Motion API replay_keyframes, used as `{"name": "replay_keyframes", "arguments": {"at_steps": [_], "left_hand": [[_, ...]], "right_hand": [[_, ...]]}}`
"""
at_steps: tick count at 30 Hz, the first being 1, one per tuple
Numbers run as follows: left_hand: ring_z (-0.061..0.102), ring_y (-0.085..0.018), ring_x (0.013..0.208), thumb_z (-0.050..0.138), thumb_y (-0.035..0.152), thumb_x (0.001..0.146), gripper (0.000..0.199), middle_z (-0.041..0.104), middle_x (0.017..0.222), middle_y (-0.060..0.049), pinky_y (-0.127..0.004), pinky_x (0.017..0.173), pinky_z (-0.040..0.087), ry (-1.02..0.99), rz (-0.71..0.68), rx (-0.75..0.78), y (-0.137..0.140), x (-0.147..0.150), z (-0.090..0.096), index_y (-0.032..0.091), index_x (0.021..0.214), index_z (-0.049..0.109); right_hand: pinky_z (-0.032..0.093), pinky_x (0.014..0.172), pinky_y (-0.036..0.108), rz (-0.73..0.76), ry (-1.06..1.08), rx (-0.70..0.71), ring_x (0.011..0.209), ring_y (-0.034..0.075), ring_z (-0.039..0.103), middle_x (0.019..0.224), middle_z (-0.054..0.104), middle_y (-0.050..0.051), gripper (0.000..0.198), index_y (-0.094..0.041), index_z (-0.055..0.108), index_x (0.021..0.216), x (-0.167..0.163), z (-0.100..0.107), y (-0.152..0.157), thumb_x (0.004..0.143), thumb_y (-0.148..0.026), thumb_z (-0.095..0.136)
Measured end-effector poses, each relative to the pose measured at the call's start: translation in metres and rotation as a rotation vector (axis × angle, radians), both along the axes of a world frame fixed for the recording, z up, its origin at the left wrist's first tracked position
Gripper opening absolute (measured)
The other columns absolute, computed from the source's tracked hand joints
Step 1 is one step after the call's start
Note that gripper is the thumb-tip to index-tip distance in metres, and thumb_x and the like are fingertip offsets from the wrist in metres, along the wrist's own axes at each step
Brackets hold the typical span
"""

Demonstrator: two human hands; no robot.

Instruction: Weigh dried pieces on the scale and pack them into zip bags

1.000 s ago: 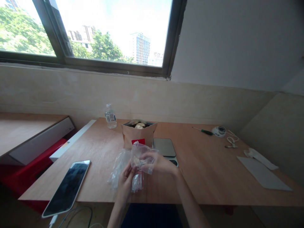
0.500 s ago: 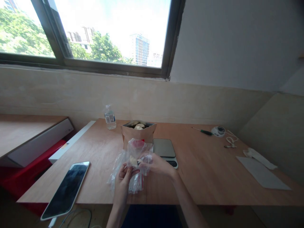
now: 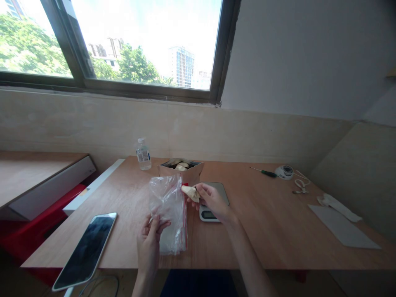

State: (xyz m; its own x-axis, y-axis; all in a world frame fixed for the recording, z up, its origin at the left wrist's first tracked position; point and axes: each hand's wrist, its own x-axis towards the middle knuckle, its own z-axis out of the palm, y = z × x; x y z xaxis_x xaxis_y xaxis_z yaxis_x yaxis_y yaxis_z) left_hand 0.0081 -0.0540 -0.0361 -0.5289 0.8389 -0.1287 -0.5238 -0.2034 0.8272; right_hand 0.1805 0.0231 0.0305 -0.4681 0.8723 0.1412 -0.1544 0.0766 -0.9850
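Observation:
My left hand (image 3: pixel 150 235) pinches a clear plastic bag (image 3: pixel 162 192) between thumb and fingers. Under it lie more clear zip bags (image 3: pixel 175 239) with red closure strips, though where the held bag ends among them is hard to see. Between the thumb and fingers of my right hand (image 3: pixel 213 202) is a cream-coloured dried slice (image 3: pixel 191 193), just right of the bag and outside it. Behind the hands stands an open brown paper pouch (image 3: pixel 193 174) with similar pale slices (image 3: pixel 182 166) in its mouth. A kitchen scale (image 3: pixel 221 192) sits partly beneath my right hand.
A water bottle (image 3: pixel 144 154) stands at the back left, and a large phone (image 3: pixel 86 251) overhangs the front left edge. To the right are a screwdriver (image 3: pixel 268 173), a small white camera (image 3: pixel 284 172) with its cable, and a white sheet (image 3: pixel 343 227).
My right hand has come out of the clear bag and moved right with the slice. My left hand has shifted left with the bag, which now hangs flatter over the other bags.

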Motion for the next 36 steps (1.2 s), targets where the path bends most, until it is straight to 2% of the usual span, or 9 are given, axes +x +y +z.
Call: {"name": "replay_keyframes", "arguments": {"at_steps": [8,12,15,19,23,28,31,34,36], "left_hand": [[0.063,-0.010,0.064,0.077,0.032,0.061,0.033,0.067,0.085,0.000,-0.019,0.062,0.055,0.038,0.072,0.052,-0.001,-0.016,-0.003,0.015,0.086,0.065],[0.063,-0.011,0.069,0.076,0.034,0.064,0.035,0.068,0.092,-0.003,-0.019,0.063,0.055,0.052,0.049,0.039,-0.001,-0.020,-0.006,0.015,0.091,0.065],[0.063,-0.013,0.074,0.075,0.034,0.065,0.034,0.068,0.095,-0.004,-0.020,0.064,0.055,0.063,0.029,0.043,-0.001,-0.024,-0.008,0.015,0.091,0.064],[0.063,-0.014,0.076,0.075,0.032,0.064,0.030,0.067,0.093,-0.004,-0.022,0.064,0.055,0.059,0.025,0.048,0.000,-0.027,-0.010,0.014,0.085,0.065],[0.063,-0.015,0.076,0.075,0.031,0.064,0.027,0.068,0.088,-0.003,-0.023,0.064,0.055,0.062,0.010,0.046,0.001,-0.027,-0.013,0.014,0.082,0.065],[0.063,-0.015,0.074,0.073,0.032,0.066,0.032,0.070,0.090,-0.005,-0.024,0.067,0.054,0.098,-0.058,0.030,0.001,-0.022,-0.015,0.014,0.091,0.066],[0.063,-0.015,0.073,0.072,0.033,0.067,0.033,0.071,0.089,-0.005,-0.025,0.069,0.052,0.136,-0.117,0.027,0.000,-0.017,-0.016,0.014,0.094,0.066],[0.063,-0.017,0.078,0.071,0.036,0.068,0.035,0.071,0.091,-0.007,-0.027,0.074,0.051,0.201,-0.186,0.028,-0.003,-0.015,-0.018,0.014,0.095,0.067],[0.063,-0.020,0.082,0.070,0.038,0.068,0.037,0.071,0.092,-0.008,-0.029,0.077,0.049,0.264,-0.228,0.010,-0.004,-0.016,-0.018,0.014,0.095,0.068]], "right_hand": [[0.044,0.068,0.025,-0.514,-0.269,0.720,0.074,0.015,0.057,0.086,0.065,0.003,0.035,-0.020,0.063,0.097,0.001,0.054,0.043,0.089,-0.049,0.046],[0.043,0.080,0.029,-0.447,-0.467,0.997,0.089,0.018,0.054,0.093,0.065,0.005,0.026,-0.021,0.065,0.098,-0.009,0.060,0.068,0.093,-0.037,0.045],[0.041,0.089,0.032,-0.408,-0.633,1.070,0.096,0.019,0.052,0.099,0.062,0.006,0.022,-0.021,0.066,0.094,-0.010,0.051,0.073,0.093,-0.029,0.045],[0.037,0.093,0.038,-0.486,-0.799,1.074,0.105,0.021,0.049,0.113,0.058,0.008,0.026,-0.022,0.069,0.085,0.000,0.041,0.066,0.092,-0.033,0.046],[0.035,0.094,0.042,-0.531,-0.880,1.077,0.111,0.024,0.046,0.121,0.054,0.008,0.030,-0.025,0.069,0.092,0.009,0.039,0.058,0.094,-0.037,0.042],[0.035,0.096,0.040,-0.636,-0.656,1.023,0.108,0.021,0.048,0.121,0.052,0.008,0.029,-0.025,0.064,0.107,0.001,0.036,0.027,0.094,-0.032,0.039],[0.038,0.095,0.037,-0.609,-0.456,0.843,0.107,0.020,0.050,0.112,0.056,0.008,0.029,-0.022,0.060,0.108,-0.013,0.025,-0.003,0.094,-0.034,0.037],[0.045,0.085,0.034,-0.513,-0.347,0.510,0.097,0.020,0.056,0.112,0.058,0.008,0.038,-0.021,0.052,0.118,-0.024,0.007,-0.024,0.088,-0.044,0.049],[0.048,0.075,0.030,-0.401,-0.259,0.294,0.085,0.019,0.060,0.101,0.064,0.007,0.039,-0.019,0.056,0.110,-0.024,-0.003,-0.027,0.084,-0.048,0.052]]}}
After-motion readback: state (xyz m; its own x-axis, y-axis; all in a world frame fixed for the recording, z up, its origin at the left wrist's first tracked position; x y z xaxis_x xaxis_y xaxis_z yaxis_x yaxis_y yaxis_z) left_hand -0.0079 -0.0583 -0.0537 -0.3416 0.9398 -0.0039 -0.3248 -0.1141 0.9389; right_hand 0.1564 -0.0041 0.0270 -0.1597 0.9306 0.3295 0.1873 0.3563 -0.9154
